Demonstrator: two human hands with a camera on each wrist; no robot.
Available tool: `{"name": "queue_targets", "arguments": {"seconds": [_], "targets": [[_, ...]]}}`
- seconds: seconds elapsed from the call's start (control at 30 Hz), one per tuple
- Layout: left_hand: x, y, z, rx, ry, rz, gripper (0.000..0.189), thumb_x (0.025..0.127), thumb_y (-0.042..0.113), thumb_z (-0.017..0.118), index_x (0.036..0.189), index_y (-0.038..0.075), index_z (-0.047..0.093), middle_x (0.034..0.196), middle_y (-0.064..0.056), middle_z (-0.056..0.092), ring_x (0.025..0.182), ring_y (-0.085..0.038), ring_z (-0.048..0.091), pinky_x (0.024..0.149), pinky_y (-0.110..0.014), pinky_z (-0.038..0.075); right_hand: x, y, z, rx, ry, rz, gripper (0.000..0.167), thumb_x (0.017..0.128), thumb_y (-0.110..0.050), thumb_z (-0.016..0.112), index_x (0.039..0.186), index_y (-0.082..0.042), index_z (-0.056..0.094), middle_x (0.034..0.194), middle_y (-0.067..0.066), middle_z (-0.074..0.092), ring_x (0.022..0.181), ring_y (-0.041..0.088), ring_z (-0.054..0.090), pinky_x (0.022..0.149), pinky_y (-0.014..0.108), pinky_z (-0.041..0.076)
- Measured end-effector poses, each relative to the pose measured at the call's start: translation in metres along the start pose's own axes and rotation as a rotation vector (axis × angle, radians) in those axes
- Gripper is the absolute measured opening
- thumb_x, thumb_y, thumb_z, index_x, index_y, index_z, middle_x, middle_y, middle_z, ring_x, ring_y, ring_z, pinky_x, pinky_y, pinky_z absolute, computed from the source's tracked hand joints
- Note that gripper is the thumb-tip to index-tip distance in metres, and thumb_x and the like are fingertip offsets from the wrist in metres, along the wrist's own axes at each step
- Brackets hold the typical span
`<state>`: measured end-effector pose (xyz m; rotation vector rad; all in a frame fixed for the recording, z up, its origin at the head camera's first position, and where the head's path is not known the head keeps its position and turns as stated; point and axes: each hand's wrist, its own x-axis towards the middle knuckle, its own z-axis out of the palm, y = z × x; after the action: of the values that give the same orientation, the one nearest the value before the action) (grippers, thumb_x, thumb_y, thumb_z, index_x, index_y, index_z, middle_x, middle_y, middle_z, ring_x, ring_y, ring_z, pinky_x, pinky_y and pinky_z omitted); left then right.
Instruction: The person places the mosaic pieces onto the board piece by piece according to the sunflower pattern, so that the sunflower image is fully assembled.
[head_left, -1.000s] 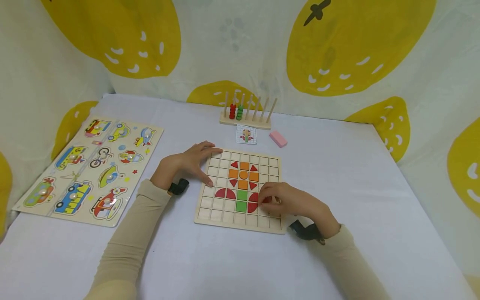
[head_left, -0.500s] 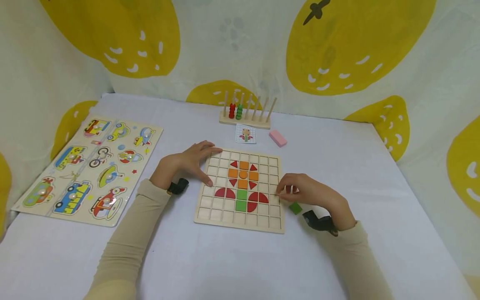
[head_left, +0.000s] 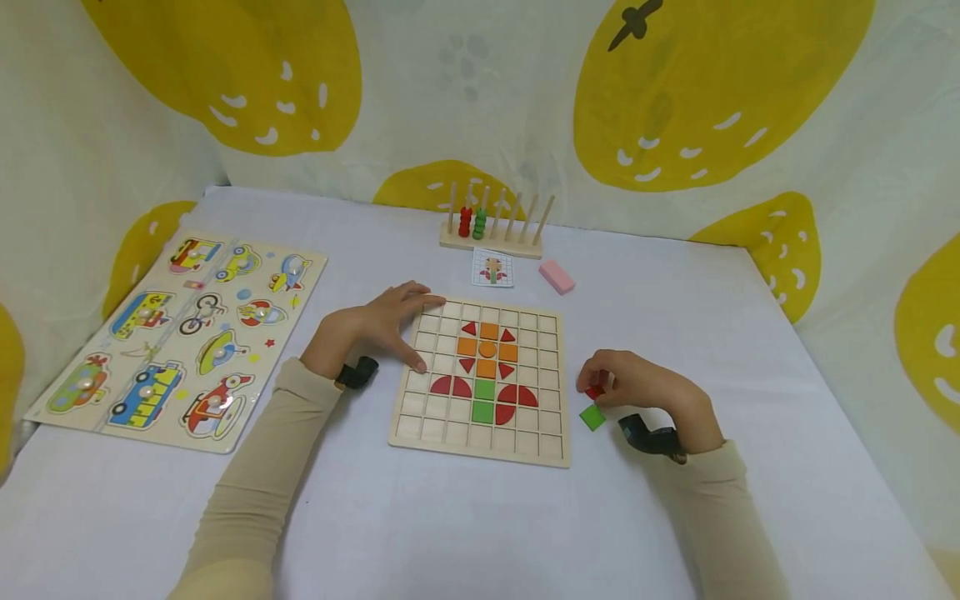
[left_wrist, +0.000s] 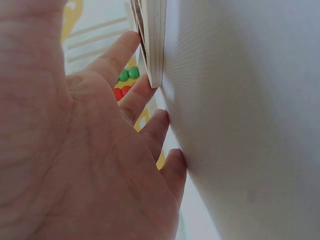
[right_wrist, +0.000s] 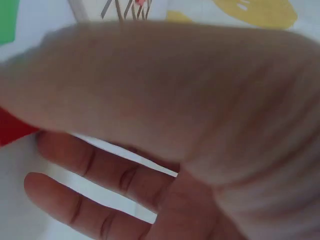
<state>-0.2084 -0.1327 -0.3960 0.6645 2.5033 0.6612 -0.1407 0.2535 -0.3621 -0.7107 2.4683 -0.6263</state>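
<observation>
A square wooden grid board [head_left: 431,429] lies flat mid-table, bearing orange, red and green pieces in a symmetric figure. My left hand [head_left: 382,323] rests at its far left corner, thumb on the board's left side and fingers spread along the edge; the left wrist view shows fingertips against the board's edge [left_wrist: 156,45] and the tabletop. Right of the board, my right hand [head_left: 637,383] pinches a small red piece [head_left: 595,391] between thumb and curled fingers; its full shape is hidden. A green square piece [head_left: 592,417] lies just below those fingertips.
Behind the board lie a pattern card [head_left: 492,268] and a pink block [head_left: 557,277]. A wooden peg stand [head_left: 491,242] with red and green beads stands farther back. A vehicle puzzle board [head_left: 183,333] covers the left side.
My right hand has left a red quarter piece on the board and moved right to another red piece on the table, uncovering the green square. The left hand stays put.
</observation>
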Motion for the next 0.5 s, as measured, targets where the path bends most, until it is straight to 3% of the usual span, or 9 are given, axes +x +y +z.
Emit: {"name": "queue_targets", "arguments": {"seconds": [0.3,0.5], "targets": [[-0.001,0.000,-0.001,-0.003,-0.002,0.005,0.108,0.066,0.045,0.088,0.154,0.022,0.030,0.159,-0.011,0.015,0.145,-0.037,0.014,0.113,-0.060,0.021,0.008,0.008,0.004,-0.030,0.059,-0.026,0.015,0.085,0.001,0.071,0.098,-0.002,0.066,0.088,0.004,0.060,0.082,0.019,0.053,0.075,0.032,0.052],[-0.001,0.000,-0.001,-0.011,-0.006,0.011,0.108,0.066,0.045,0.088,0.154,0.022,0.029,0.159,-0.011,0.015,0.145,-0.036,0.014,0.113,-0.060,0.022,0.009,0.009,0.004,-0.029,0.106,-0.030,0.028,0.083,-0.001,0.074,0.109,0.002,0.064,0.089,0.007,0.059,0.081,0.021,0.053,0.073,0.029,0.050]]}}
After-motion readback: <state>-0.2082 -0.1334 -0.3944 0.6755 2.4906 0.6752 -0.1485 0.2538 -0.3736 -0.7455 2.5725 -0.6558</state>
